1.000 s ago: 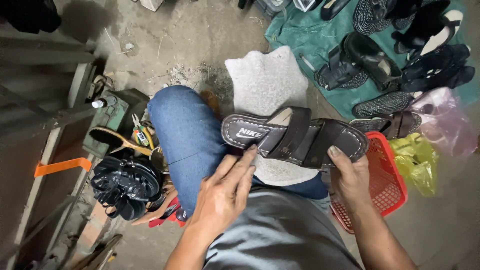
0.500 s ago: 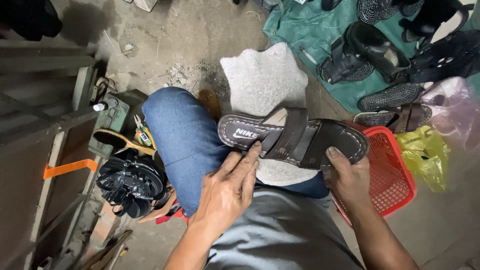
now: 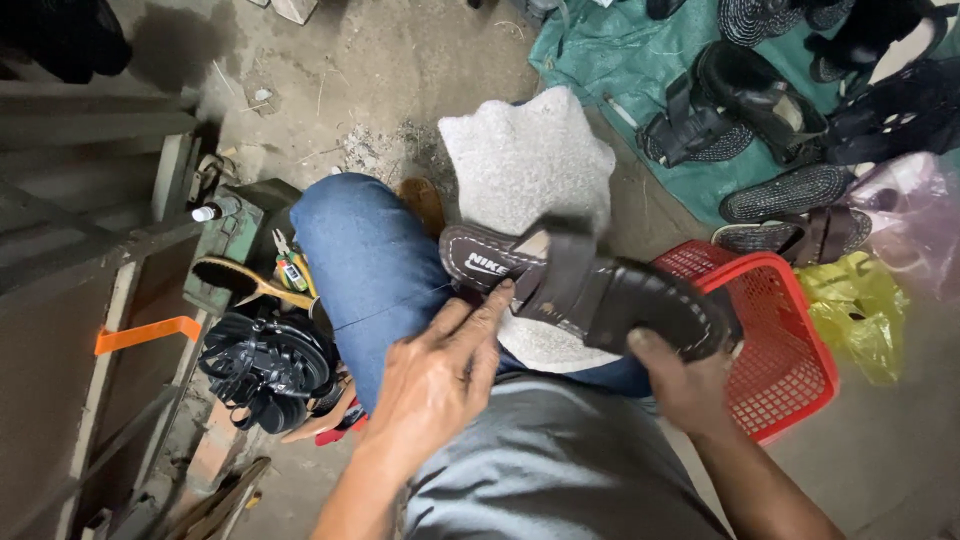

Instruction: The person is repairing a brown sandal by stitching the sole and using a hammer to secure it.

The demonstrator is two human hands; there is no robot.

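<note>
Gripping one brown sandal (image 3: 600, 290): two hands, left hand (image 3: 440, 385), right hand (image 3: 685, 385).

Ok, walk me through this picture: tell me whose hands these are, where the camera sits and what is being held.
The camera sits on a person's head and looks down at their lap. The two bare hands are that person's own. The left hand touches the near edge of a dark brown sandal; the right hand grips its other end from below. The sandal lies across the knee in blue jeans, over a grey cloth. A red basket stands to the right; more sandals lie on a green sheet.
</note>
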